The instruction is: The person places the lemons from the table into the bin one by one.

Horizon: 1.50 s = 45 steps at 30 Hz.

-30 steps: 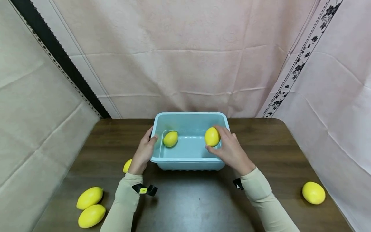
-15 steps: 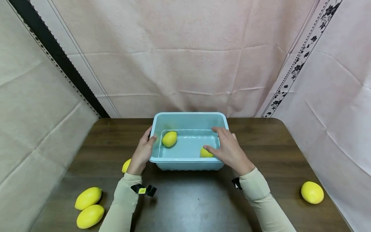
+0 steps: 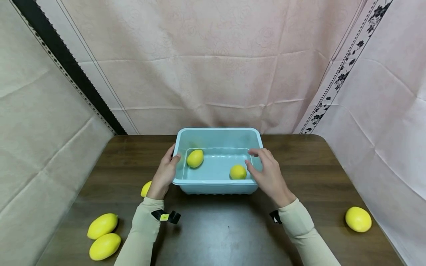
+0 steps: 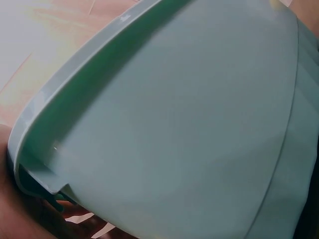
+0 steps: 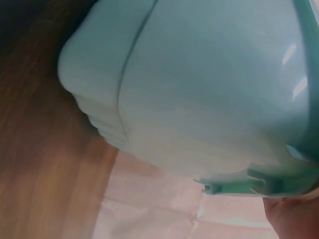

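Observation:
A light blue plastic basin (image 3: 216, 187) stands near the back of the table. On its left side, my left hand (image 3: 165, 173) grips the rim, thumb over the edge; in the left wrist view, fingers (image 4: 79, 224) show below the basin's outer wall (image 4: 174, 124). One lemon (image 3: 195, 158) lies inside at the left. Another lemon (image 3: 238, 172) rests near the front wall, right of the middle. Just right of it, my right hand (image 3: 271, 177) hovers over the right rim, fingers apart and holding nothing.
Two lemons (image 3: 102, 226) lie side by side at the table's front left. A further lemon (image 3: 145, 189) is partly hidden behind the left wrist. One more lemon (image 3: 358, 219) sits near the right edge of the dark wooden table (image 3: 213, 232). Pale cloth (image 3: 213, 74) hangs behind.
My right hand has let go of the lemon it held, which now lies in the basin's front right. That hand has shifted slightly right. The left hand keeps its hold.

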Available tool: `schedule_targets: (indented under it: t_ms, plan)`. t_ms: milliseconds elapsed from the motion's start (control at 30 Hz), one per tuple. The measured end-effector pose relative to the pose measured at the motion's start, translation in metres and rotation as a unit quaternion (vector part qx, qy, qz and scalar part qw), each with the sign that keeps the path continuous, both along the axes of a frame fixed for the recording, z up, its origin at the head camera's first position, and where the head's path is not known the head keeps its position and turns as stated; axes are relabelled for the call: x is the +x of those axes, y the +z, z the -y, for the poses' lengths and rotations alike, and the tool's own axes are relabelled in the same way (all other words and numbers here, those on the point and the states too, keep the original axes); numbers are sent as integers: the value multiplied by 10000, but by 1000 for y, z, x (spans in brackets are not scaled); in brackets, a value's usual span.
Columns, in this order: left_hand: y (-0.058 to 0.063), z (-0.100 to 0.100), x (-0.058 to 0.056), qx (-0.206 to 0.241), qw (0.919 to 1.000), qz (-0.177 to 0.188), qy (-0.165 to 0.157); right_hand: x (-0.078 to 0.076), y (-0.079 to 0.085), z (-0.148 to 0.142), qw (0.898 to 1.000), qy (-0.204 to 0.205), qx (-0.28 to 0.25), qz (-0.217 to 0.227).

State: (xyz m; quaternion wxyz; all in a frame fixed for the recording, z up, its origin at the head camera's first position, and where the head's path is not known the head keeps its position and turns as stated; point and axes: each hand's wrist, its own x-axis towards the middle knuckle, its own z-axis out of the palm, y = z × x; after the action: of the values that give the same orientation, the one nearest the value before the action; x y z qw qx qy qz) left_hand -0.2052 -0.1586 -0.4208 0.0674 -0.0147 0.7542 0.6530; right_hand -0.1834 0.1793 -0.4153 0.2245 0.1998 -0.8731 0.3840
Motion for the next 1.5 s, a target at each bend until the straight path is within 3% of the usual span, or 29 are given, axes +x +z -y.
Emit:
schedule_targets:
  t_ms: [200, 567, 833, 1233, 1500]
  plan:
    - [-1, 0, -2, -28, 10000, -57, -39, 11, -2, -4, 9991, -242, -179, -313]
    - [2, 1, 3, 4, 9999, 86, 58, 22, 2, -15, 9922, -1018, -693, 167]
    - [1, 1, 3, 1, 10000, 39, 17, 25, -10, -20, 9807, -1283, -1104, 976]
    - [0, -1, 1, -47, 10000, 56, 52, 21, -17, -24, 9436, -1123, -1968, 2414]
    - [0, -1, 0, -15, 9999, -54, 160, 18, -20, -21, 8889, -507, -3219, 3221]
